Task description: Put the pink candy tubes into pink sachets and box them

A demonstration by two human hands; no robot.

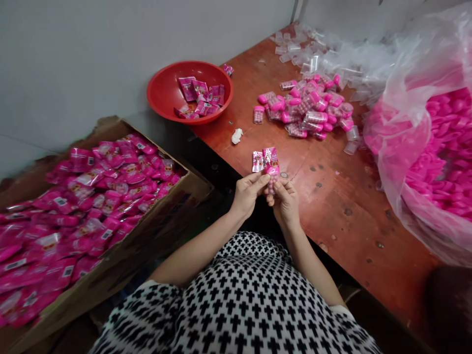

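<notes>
My left hand [249, 194] and my right hand [287, 200] come together at the table's front edge, both with fingers closed. Between them they grip a small candy bottle [272, 184] full of pink balls, with what looks like a pink cap at its upper end. A printed pink sachet [270, 156] shows just above the cap; whether it is wrapped around the bottle or lies behind it, I cannot tell. A smaller silvery pink sachet [257, 161] shows beyond my left fingertips.
Filled bottles [313, 105] are heaped on the wooden table [339, 246], with empty transparent tubes [295, 46] behind. A plastic bag [396, 147] holds pink caps at right. Sachets lie in a red bowl [158, 93]. At left, an open cardboard box [162, 204] holds packed pink packets.
</notes>
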